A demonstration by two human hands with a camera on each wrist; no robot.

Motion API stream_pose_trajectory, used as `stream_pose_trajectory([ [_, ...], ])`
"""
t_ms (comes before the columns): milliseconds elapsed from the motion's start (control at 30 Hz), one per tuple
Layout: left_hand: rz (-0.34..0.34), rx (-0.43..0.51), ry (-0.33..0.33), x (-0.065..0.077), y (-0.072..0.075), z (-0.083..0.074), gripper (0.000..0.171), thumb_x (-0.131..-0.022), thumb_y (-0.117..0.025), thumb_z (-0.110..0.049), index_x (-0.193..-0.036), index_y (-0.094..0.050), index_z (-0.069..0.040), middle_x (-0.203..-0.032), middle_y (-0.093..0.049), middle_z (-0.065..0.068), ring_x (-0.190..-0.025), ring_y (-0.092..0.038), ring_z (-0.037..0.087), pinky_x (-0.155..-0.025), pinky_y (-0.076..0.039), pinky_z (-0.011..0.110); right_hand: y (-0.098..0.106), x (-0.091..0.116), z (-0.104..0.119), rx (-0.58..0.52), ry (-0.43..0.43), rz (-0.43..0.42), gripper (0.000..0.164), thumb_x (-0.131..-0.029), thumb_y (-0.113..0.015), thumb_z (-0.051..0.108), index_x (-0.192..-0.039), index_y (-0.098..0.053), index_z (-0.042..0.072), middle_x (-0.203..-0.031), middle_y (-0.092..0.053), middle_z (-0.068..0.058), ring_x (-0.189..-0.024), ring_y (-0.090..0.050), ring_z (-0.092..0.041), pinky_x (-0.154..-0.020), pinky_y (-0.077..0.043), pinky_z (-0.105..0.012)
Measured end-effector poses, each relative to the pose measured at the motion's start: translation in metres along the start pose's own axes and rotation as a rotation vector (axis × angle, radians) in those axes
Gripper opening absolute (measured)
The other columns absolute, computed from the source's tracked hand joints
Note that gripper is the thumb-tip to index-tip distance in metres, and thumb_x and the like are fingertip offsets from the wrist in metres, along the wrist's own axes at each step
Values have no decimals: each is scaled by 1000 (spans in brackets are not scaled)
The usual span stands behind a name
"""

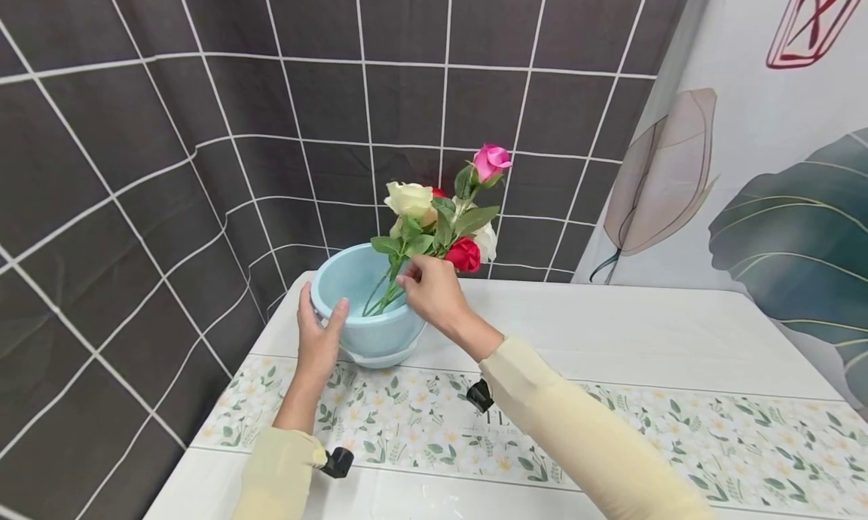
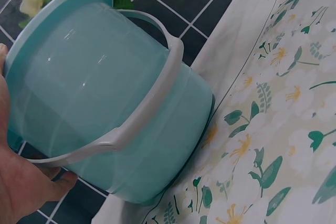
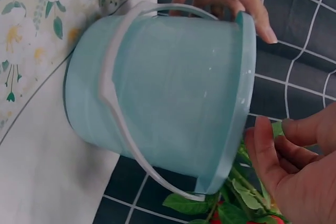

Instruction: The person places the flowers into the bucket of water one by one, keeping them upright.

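Observation:
A light blue bucket (image 1: pixel 376 338) with a white handle (image 2: pixel 152 98) stands upright on the table. My left hand (image 1: pixel 319 339) holds its left side near the rim, thumb toward the front. Several artificial roses with green stems (image 1: pixel 386 294) stand in the bucket and lean right over its rim: a pink rose (image 1: pixel 491 163), a cream rose (image 1: pixel 411 200), a red rose (image 1: pixel 464 255) and a white one (image 1: pixel 484 243). Beside the stems, my right hand (image 1: pixel 434 290) is at the bucket's right rim. In the right wrist view, a gap shows between thumb and forefinger, with a green leaf (image 3: pixel 278 128) there.
The table's white top (image 1: pixel 610 331) carries a printed floral band (image 1: pixel 420 422). Dark cloth with a white grid (image 1: pixel 407 105) hangs close behind and to the left. A leaf-patterned curtain (image 1: pixel 739 151) hangs at the right. Both wrists wear small black cameras (image 1: pixel 480 396).

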State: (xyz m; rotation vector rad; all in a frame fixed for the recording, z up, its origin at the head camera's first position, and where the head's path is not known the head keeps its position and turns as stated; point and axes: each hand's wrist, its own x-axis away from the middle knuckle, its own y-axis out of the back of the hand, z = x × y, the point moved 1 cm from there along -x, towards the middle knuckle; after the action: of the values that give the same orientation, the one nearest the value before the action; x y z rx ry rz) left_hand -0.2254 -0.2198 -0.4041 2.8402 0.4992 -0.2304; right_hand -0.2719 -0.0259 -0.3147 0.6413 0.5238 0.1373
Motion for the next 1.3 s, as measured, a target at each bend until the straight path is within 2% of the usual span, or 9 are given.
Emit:
stream_pose_trajectory([
  [200, 6, 5, -8, -2, 0, 0, 81, -96, -50, -51, -154, 3, -31, -160, -4, 5, -148, -4, 25, -118, -3, 51, 8, 3, 5, 15, 7, -5, 17, -92, -65, 9, -75, -63, 7, -65, -60, -2, -59, -54, -16, -51, -44, -25],
  [400, 13, -13, 26, -2, 0, 1, 83, -96, -48, -54, -154, 5, -31, -160, -3, 6, -148, -3, 26, -118, -4, 52, 16, 7, 6, 44, 4, 16, 16, -92, -64, 9, -76, -63, 7, -68, -61, -3, -60, -53, -16, -50, -44, -25],
  [700, 0, -3, -3, -2, 3, 0, 82, -97, -49, -51, -155, 3, -25, -159, -5, 8, -148, -5, 26, -119, -3, 49, 27, 18, 6, 66, 28, -2, 17, -92, -64, 9, -75, -64, 7, -67, -60, -2, -57, -51, -14, -50, -43, -26],
  [1033, 4, -15, 21, -1, 7, -1, 85, -96, -47, -54, -155, 5, -24, -160, -2, 7, -148, -1, 25, -119, -1, 48, 33, 28, 6, 60, 34, -30, 16, -91, -65, 8, -75, -64, 8, -67, -57, -1, -60, -50, -15, -52, -43, -26],
  [1300, -4, -45, 17, -3, 7, -3, 87, -96, -47, -54, -155, 6, -22, -159, -1, 11, -148, -4, 29, -118, -3, 51, 37, 34, 3, 64, -9, -34, 14, -92, -65, 10, -78, -65, 7, -68, -58, -2, -60, -51, -16, -54, -43, -27],
])
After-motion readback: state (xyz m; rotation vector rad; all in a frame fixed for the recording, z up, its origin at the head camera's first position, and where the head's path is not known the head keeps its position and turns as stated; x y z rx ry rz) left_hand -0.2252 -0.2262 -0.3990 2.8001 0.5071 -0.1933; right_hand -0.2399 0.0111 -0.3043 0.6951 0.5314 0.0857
